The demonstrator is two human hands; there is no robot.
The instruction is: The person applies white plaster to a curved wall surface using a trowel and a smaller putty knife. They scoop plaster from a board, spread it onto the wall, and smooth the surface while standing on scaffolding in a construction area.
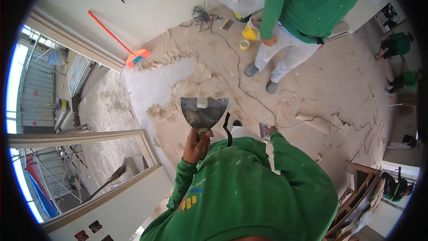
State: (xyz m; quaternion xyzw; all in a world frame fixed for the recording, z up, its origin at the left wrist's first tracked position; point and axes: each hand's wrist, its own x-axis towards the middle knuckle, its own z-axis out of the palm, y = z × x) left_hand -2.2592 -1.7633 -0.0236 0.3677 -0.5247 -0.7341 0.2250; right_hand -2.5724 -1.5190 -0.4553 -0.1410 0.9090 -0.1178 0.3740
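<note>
My left hand (195, 146) is closed around the handle of a wide putty knife (196, 112), held up in front of my chest with its blade pointing away from me. A dab of white filler (202, 102) sticks to the middle of the blade edge. Lower down to the right, my right hand (270, 130) is closed on a small flat metal blade tool (262, 130), seen partly edge-on; its exact kind is hard to make out. A dark strap (228, 129) hangs close to the putty knife.
A co-worker (307, 13) in green stands ahead, by a yellow container (250, 32) and a small tub (244, 44). A cable (239, 73) snakes over torn floor covering (209, 78). An orange broom (136, 57) leans on the wall; a window frame (145, 149) is at left.
</note>
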